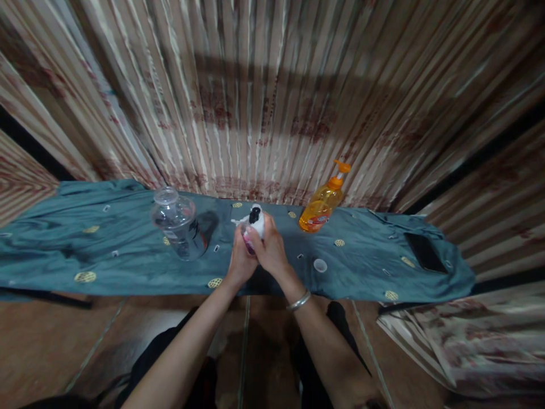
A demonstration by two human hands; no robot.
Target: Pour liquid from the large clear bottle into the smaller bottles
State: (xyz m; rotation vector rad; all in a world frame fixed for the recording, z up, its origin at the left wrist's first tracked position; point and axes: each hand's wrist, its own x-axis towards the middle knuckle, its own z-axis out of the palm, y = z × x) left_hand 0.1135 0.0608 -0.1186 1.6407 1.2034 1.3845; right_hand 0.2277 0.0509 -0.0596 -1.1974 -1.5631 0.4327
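Observation:
Both hands meet over the front middle of a teal cloth (106,250) that covers a low table. My left hand (239,262) and my right hand (269,248) are both wrapped round a small bottle with a white and black spray top (254,218) and pink contents. The bottle stands roughly upright, its lower part hidden by my fingers. A silver bangle (298,301) sits on my right wrist. A small white cap (319,264) lies on the cloth just right of my right hand.
A clear glass jar with a lid (179,223) stands left of my hands. An orange pump bottle (323,201) leans at the back right. A dark phone (424,252) lies near the cloth's right end. Striped curtains hang behind; wooden floor below.

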